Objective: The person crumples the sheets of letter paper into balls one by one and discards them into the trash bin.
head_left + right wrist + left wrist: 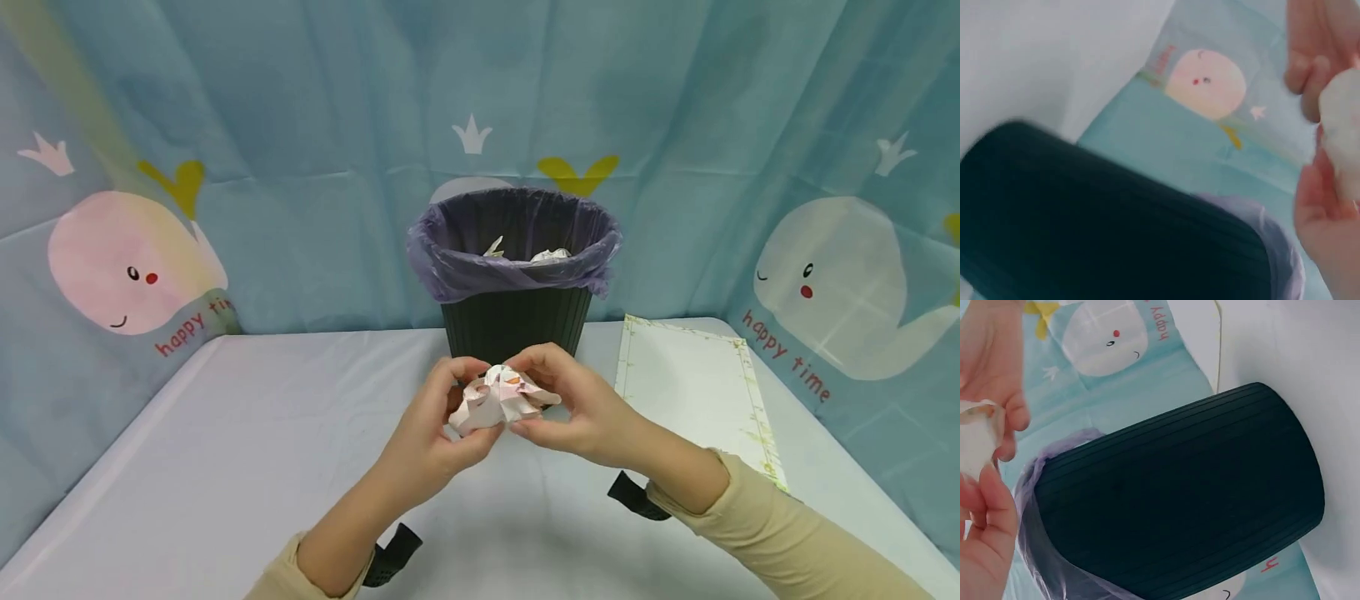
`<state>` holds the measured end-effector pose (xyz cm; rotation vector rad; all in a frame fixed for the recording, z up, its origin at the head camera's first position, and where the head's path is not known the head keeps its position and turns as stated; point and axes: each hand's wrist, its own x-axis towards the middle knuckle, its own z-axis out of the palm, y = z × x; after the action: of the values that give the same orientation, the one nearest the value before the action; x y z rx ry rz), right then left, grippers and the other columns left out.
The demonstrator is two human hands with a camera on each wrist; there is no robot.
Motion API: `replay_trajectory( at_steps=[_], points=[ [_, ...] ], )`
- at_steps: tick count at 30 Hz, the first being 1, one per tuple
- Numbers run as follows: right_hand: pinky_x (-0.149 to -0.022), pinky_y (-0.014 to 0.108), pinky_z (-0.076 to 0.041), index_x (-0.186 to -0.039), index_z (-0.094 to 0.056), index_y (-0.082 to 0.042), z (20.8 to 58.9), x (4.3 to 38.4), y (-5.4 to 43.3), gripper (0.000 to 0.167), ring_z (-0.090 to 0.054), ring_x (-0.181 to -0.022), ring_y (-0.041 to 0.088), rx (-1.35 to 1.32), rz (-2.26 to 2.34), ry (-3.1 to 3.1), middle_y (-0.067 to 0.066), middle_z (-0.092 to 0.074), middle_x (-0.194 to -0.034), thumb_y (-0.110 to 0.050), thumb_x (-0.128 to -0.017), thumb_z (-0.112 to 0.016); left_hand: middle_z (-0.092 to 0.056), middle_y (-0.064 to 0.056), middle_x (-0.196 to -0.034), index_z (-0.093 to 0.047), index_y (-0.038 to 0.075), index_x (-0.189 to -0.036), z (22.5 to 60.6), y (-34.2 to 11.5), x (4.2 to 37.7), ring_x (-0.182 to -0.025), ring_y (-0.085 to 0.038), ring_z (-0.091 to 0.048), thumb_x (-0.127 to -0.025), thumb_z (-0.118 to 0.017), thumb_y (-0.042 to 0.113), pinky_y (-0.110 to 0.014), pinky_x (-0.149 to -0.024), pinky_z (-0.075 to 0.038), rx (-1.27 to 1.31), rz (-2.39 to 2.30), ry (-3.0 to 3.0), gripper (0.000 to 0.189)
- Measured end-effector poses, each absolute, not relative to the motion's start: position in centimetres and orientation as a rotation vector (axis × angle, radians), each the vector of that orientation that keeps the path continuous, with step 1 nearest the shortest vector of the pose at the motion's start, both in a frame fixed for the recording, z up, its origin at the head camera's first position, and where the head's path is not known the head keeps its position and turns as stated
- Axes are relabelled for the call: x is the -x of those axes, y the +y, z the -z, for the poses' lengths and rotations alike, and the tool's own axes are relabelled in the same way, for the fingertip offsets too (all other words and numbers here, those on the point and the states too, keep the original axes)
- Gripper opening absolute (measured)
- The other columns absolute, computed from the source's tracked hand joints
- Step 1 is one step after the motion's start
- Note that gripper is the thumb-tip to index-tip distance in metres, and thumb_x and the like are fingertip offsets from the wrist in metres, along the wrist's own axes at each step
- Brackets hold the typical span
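Observation:
Between both hands is a crumpled sheet of paper (495, 400), white with pink and orange marks. My left hand (435, 425) pinches its left side between thumb and fingers, and my right hand (581, 408) pinches its right side. In the head view both hands are raised in front of a dark ribbed trash bin (517, 321) lined with a purple bag (510, 279). The left wrist view catches the paper (979, 440) at its left edge; the right wrist view has the paper (1342, 125) at its right edge. Some fingers are hidden behind the paper.
Pieces of crumpled paper (551, 256) lie inside the bin. To its right, a flat sheet with a leafy border (686, 383) lies on the white table (262, 450). Behind stands a blue curtain (330, 167) printed with whales. Black straps (397, 554) show near the wrists.

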<state>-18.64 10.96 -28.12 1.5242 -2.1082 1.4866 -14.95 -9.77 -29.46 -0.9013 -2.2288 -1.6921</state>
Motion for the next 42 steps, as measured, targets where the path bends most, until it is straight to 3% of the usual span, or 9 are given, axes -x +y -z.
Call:
replay_trajectory(
  at_steps=[6,11,15,19,23,29,32,36,42],
  points=[
    [-0.078,0.029,-0.055,-0.125,-0.046,0.000,27.9,18.6,11.5,0.034,-0.060,-0.091,0.015,-1.618,-1.043,-2.158,0.009,-0.061,-0.111,-0.007,-0.095,-0.059,-0.053,-0.012,-0.101,-0.047,0.002,-0.117,30.0,-9.4,14.9,-0.068,-0.014,-0.052,-0.085,-0.061,-0.006,-0.026,-0.054,-0.049,0.963,1.649,-2.161,0.035],
    [-0.084,0.029,-0.052,-0.130,-0.041,0.002,27.9,18.2,11.6,0.040,-0.058,-0.095,0.014,-1.674,-0.853,-2.150,0.010,-0.057,-0.116,-0.026,-0.103,-0.047,-0.052,-0.011,-0.094,-0.045,0.003,-0.114,31.0,-8.7,14.9,-0.069,-0.014,-0.053,-0.085,-0.055,-0.005,-0.028,-0.054,-0.050,0.947,1.689,-2.052,0.032],
    [-0.072,0.019,-0.050,-0.112,-0.048,0.000,28.3,18.5,11.4,0.024,-0.055,-0.082,0.012,-1.678,-0.784,-2.009,0.006,-0.057,-0.099,-0.021,-0.101,-0.049,-0.054,-0.010,-0.092,-0.047,0.004,-0.112,31.5,-8.0,14.9,-0.074,-0.015,-0.053,-0.086,-0.053,-0.002,-0.027,-0.057,-0.052,0.913,1.696,-2.017,0.027],
    [-0.057,0.012,-0.042,-0.096,-0.050,-0.004,29.2,19.0,10.7,0.008,-0.048,-0.066,0.010,-1.616,-0.894,-1.840,0.001,-0.051,-0.079,-0.007,-0.089,-0.053,-0.052,-0.008,-0.092,-0.047,0.001,-0.108,31.5,-6.8,14.8,-0.076,-0.015,-0.052,-0.089,-0.047,0.000,-0.026,-0.061,-0.051,0.847,1.794,-1.966,0.020],
    [-0.049,0.011,-0.040,-0.091,-0.051,-0.004,30.4,19.2,9.7,0.006,-0.046,-0.056,0.010,-1.521,-1.028,-1.686,0.002,-0.049,-0.070,-0.009,-0.089,-0.052,-0.051,-0.007,-0.088,-0.046,-0.004,-0.101,31.5,-5.7,15.0,-0.073,-0.011,-0.050,-0.089,-0.042,0.000,-0.024,-0.059,-0.047,0.829,1.844,-1.830,0.014],
    [-0.046,0.014,-0.043,-0.088,-0.054,0.000,32.5,19.7,8.1,0.030,-0.049,-0.052,0.012,-1.325,-1.142,-1.590,0.005,-0.054,-0.067,-0.027,-0.099,-0.047,-0.051,-0.005,-0.079,-0.050,-0.005,-0.096,32.0,-4.7,15.7,-0.066,-0.009,-0.047,-0.088,-0.042,0.000,-0.022,-0.054,-0.043,0.678,1.840,-1.758,0.013],
    [-0.045,0.016,-0.043,-0.091,-0.055,0.001,33.0,20.1,8.0,0.022,-0.049,-0.054,0.011,-1.297,-1.249,-1.708,0.007,-0.055,-0.068,-0.020,-0.096,-0.052,-0.049,-0.006,-0.074,-0.051,-0.005,-0.102,32.0,-5.4,16.4,-0.058,-0.009,-0.043,-0.090,-0.042,0.004,-0.022,-0.047,-0.038,0.587,1.873,-1.884,0.018],
    [-0.049,0.022,-0.045,-0.098,-0.055,0.003,32.0,20.7,10.1,0.014,-0.050,-0.061,0.011,-1.410,-1.534,-2.039,0.007,-0.055,-0.074,-0.009,-0.093,-0.058,-0.052,-0.012,-0.085,-0.049,-0.001,-0.121,31.0,-7.5,16.9,-0.056,-0.014,-0.045,-0.098,-0.047,0.013,-0.024,-0.048,-0.042,0.640,1.890,-2.274,0.028],
    [-0.069,0.030,-0.053,-0.114,-0.051,0.012,29.7,21.9,13.5,0.032,-0.056,-0.082,0.015,-1.672,-1.831,-2.278,0.004,-0.056,-0.099,-0.014,-0.097,-0.060,-0.049,-0.011,-0.119,-0.039,0.005,-0.143,29.4,-10.7,16.6,-0.097,-0.025,-0.056,-0.097,-0.062,0.024,-0.036,-0.080,-0.050,1.061,1.755,-2.563,0.055]
  ],
)
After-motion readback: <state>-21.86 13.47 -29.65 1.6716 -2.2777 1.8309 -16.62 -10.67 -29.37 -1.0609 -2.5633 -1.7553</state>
